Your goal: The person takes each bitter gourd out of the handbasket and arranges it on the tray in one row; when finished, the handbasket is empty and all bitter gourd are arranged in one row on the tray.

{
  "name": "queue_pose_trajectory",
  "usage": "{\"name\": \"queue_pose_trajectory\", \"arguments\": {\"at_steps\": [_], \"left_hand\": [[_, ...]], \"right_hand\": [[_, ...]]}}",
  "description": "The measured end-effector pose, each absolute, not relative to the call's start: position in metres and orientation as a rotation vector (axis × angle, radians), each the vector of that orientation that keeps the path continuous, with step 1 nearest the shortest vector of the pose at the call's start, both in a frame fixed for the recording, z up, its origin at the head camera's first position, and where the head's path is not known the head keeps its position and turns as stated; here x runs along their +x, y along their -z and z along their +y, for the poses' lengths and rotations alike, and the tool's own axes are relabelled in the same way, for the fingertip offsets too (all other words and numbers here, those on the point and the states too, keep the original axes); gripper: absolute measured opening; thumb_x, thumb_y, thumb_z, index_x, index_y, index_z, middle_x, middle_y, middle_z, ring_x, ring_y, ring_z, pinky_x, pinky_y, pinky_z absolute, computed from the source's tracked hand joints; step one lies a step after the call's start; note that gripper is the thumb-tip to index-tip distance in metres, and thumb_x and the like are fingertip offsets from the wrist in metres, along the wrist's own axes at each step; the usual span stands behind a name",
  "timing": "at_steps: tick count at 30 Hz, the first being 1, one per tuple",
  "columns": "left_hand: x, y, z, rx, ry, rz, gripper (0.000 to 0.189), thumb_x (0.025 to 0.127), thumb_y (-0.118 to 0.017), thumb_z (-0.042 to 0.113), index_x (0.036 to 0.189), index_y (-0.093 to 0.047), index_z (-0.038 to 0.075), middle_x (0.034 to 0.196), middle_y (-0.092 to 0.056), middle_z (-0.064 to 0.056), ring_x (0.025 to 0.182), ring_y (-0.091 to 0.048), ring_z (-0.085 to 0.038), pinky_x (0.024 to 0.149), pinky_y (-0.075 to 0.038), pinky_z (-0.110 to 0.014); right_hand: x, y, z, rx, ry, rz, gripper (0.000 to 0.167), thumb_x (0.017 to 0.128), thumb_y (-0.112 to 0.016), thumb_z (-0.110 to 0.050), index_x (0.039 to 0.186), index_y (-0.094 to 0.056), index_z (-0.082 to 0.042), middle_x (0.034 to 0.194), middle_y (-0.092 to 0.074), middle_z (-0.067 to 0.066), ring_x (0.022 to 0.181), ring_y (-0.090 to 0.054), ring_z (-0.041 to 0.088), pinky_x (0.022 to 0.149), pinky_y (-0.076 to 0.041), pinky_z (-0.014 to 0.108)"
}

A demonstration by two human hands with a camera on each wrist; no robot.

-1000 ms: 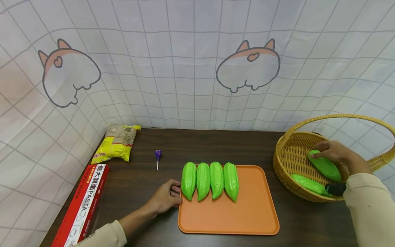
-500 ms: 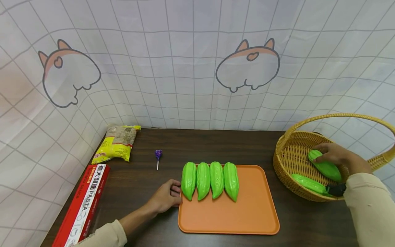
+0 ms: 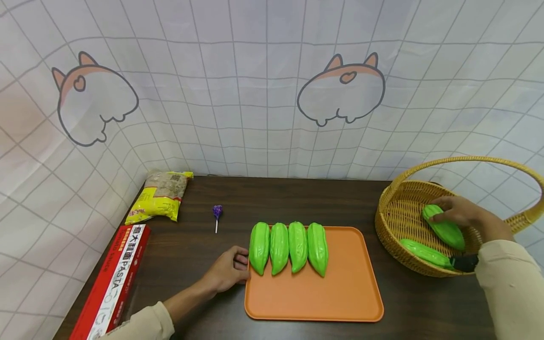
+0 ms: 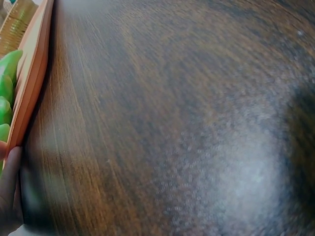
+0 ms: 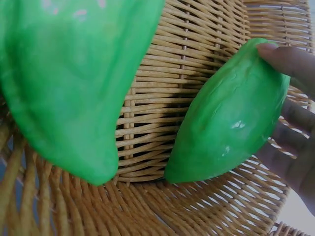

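Note:
In the head view my right hand [image 3: 462,211] reaches into the wicker basket [image 3: 388,238] at the right. It grips the upper end of a glossy green toy bitter melon [image 5: 226,118], thumb on one side and fingers on the other. The lower tip of that melon points down toward the weave. A second green melon [image 3: 426,253] lies beside it in the basket, partly hidden by the black wrist band. My left hand [image 3: 227,271] holds the left rim of the orange tray [image 3: 314,300]. Several green melons [image 3: 279,249] lie upright side by side across the tray's upper left.
A purple lollipop [image 3: 217,212] lies behind the tray. At the left are a yellow snack bag [image 3: 159,196] and a long red pasta box [image 3: 112,283]. The basket's tall handle [image 3: 467,159] arches over my right hand. A white tiled-pattern cloth [image 3: 255,94] hangs behind the table.
My right hand has shifted its fingers along the melon, which has moved slightly up and left in the basket. The left hand and the tray have stayed in place.

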State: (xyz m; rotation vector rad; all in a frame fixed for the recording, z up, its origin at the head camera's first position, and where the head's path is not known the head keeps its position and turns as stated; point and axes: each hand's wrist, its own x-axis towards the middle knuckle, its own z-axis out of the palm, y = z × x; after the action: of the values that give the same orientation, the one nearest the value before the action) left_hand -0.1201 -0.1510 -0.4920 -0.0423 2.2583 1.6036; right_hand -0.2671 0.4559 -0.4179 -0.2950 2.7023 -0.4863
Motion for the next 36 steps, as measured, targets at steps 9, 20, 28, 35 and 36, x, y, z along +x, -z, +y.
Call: {"name": "queue_pose_trajectory", "arguments": {"at_steps": [9,20,28,35,36], "left_hand": [[-0.119,0.491,-0.151,-0.047,-1.603,2.262,0.059,0.073,-0.072,-0.005,0.129,-0.052,-0.007,0.111,-0.058,-0.018,0.09,-0.062,-0.021,0.07,-0.063,-0.034],[-0.119,0.494,-0.152,-0.023,-1.617,2.239,0.059,0.073,-0.07,-0.005,0.129,-0.051,-0.008,0.111,-0.057,-0.018,0.09,-0.061,-0.021,0.07,-0.063,-0.034],[-0.12,0.493,-0.152,-0.034,-1.622,2.243,0.06,0.073,-0.071,-0.005,0.129,-0.051,-0.007,0.11,-0.057,-0.018,0.089,-0.061,-0.021,0.07,-0.063,-0.033],[-0.12,0.494,-0.152,-0.03,-1.631,2.243,0.061,0.072,-0.07,-0.005,0.129,-0.051,-0.008,0.11,-0.057,-0.018,0.089,-0.061,-0.021,0.069,-0.063,-0.033],[-0.12,0.494,-0.152,-0.03,-1.631,2.245,0.061,0.072,-0.07,-0.005,0.129,-0.051,-0.008,0.11,-0.057,-0.018,0.089,-0.061,-0.021,0.069,-0.063,-0.033]], "right_hand": [[-0.266,0.41,0.446,-0.312,0.516,2.739,0.069,0.095,-0.068,-0.033,0.139,-0.044,0.014,0.135,-0.042,0.049,0.12,-0.044,0.065,0.082,-0.057,0.058],[-0.258,0.4,0.43,-0.328,0.58,2.769,0.068,0.096,-0.066,-0.031,0.141,-0.042,0.014,0.132,-0.048,0.046,0.106,-0.061,0.051,0.069,-0.059,0.04],[-0.256,0.387,0.423,-0.332,0.554,2.807,0.068,0.097,-0.064,-0.035,0.143,-0.042,0.011,0.135,-0.046,0.044,0.113,-0.054,0.059,0.08,-0.057,0.057],[-0.25,0.379,0.415,-0.357,0.553,2.834,0.069,0.096,-0.064,-0.037,0.144,-0.043,0.009,0.137,-0.046,0.043,0.118,-0.047,0.063,0.087,-0.049,0.07],[-0.249,0.378,0.414,-0.358,0.554,2.834,0.069,0.096,-0.064,-0.038,0.144,-0.043,0.008,0.137,-0.047,0.042,0.119,-0.047,0.063,0.087,-0.048,0.07]]}}
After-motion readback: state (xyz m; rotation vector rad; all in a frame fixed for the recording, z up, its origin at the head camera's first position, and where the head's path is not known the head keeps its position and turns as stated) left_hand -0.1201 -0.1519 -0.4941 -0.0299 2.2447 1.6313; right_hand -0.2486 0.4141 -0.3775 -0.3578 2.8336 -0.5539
